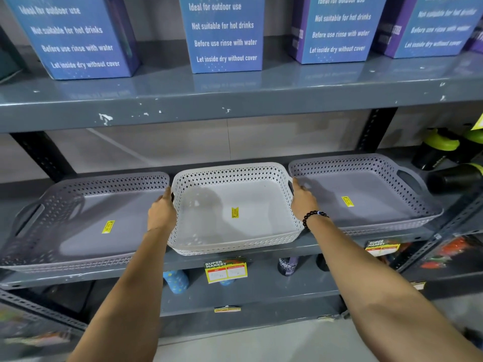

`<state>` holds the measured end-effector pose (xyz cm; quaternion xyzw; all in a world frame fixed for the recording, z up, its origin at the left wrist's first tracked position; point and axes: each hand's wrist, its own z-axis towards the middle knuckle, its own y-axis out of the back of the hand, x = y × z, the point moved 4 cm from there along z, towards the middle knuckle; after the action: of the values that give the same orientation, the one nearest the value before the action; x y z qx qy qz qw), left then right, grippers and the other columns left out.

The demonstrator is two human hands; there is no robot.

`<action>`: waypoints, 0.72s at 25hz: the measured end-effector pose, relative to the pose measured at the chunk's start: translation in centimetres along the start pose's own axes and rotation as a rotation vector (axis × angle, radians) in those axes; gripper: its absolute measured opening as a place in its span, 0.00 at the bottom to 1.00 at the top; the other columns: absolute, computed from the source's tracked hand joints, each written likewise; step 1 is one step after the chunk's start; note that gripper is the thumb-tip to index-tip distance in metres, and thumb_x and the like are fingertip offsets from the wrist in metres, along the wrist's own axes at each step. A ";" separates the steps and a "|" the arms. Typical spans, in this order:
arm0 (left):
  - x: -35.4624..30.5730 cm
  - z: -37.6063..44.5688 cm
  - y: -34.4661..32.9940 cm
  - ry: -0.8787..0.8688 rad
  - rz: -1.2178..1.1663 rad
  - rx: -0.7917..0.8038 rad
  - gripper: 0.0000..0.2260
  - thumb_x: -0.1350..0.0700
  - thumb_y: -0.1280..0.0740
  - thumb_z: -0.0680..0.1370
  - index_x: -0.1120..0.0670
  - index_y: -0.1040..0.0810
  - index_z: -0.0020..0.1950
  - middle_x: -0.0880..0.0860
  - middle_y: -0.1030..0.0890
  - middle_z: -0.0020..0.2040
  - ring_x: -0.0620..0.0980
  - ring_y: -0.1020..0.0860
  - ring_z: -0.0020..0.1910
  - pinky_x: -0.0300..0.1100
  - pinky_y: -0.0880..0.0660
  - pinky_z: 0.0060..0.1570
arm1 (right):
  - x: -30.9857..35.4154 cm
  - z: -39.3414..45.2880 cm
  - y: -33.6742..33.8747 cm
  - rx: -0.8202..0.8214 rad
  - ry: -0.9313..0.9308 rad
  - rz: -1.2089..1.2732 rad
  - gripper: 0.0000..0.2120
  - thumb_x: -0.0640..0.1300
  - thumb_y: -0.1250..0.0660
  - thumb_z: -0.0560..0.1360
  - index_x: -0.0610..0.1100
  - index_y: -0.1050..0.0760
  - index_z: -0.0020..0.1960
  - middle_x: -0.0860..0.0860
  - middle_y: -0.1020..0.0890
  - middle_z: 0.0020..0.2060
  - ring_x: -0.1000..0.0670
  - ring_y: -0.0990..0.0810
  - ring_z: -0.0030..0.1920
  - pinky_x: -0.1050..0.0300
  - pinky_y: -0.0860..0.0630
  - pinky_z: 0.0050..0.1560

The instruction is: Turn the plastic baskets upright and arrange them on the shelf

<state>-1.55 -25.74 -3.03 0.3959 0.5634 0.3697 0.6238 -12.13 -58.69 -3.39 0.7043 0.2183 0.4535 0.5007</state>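
Observation:
Three shallow perforated plastic baskets stand upright side by side on the middle grey shelf [339, 245]. The white basket [209, 207] is in the middle, with a yellow price sticker on its floor. My left hand [161, 211] grips its left handle and my right hand [303, 198], with a dark bead bracelet at the wrist, grips its right handle. A grey basket [78, 226] sits to the left and another grey basket [371, 194] to the right, each touching or nearly touching the white one.
Blue and purple cartons [224, 35] line the shelf above. Black bottles with green lids [444, 152] stand and lie at the right end of the middle shelf. Bottles [176, 280] and price tags [226, 270] are on the shelf below.

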 end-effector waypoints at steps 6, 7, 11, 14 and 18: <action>-0.1 0.0 0.0 0.000 0.008 -0.002 0.27 0.70 0.49 0.78 0.56 0.44 0.77 0.67 0.23 0.58 0.66 0.23 0.54 0.55 0.25 0.52 | 0.2 0.0 0.1 -0.003 0.010 -0.007 0.31 0.34 0.45 0.77 0.46 0.49 0.77 0.35 0.27 0.65 0.36 0.25 0.62 0.67 0.49 0.31; -0.1 0.0 0.0 0.002 0.010 -0.005 0.26 0.70 0.49 0.78 0.55 0.43 0.77 0.67 0.23 0.58 0.66 0.23 0.54 0.55 0.25 0.52 | 0.2 0.0 0.0 -0.002 0.020 -0.010 0.31 0.34 0.45 0.76 0.46 0.49 0.77 0.35 0.27 0.65 0.36 0.25 0.62 0.67 0.49 0.30; -0.2 -0.1 0.0 0.006 0.016 -0.005 0.27 0.70 0.49 0.78 0.55 0.43 0.77 0.67 0.23 0.58 0.65 0.23 0.54 0.55 0.25 0.52 | 0.0 0.0 -0.1 0.014 0.050 -0.048 0.33 0.30 0.46 0.76 0.42 0.54 0.77 0.35 0.24 0.59 0.47 0.25 0.37 0.65 0.47 0.26; -0.1 0.1 -0.1 0.002 0.020 0.001 0.26 0.69 0.49 0.79 0.55 0.44 0.77 0.66 0.23 0.59 0.65 0.23 0.54 0.55 0.25 0.53 | -0.2 0.3 -0.4 0.008 0.066 -0.065 0.33 0.29 0.47 0.76 0.42 0.55 0.77 0.35 0.23 0.49 0.47 0.29 0.38 0.63 0.40 0.26; -0.1 -0.4 -0.1 0.000 0.035 0.038 0.22 0.59 0.50 0.83 0.55 0.47 0.77 0.64 0.29 0.67 0.65 0.25 0.58 0.56 0.26 0.56 | -0.3 0.2 -0.3 0.006 0.048 -0.002 0.28 0.37 0.47 0.80 0.43 0.52 0.77 0.33 0.25 0.57 0.36 0.22 0.54 0.49 0.23 0.49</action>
<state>-1.92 -25.82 -3.08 0.4176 0.5635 0.3698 0.6093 -12.06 -58.93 -3.85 0.6945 0.2323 0.4690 0.4938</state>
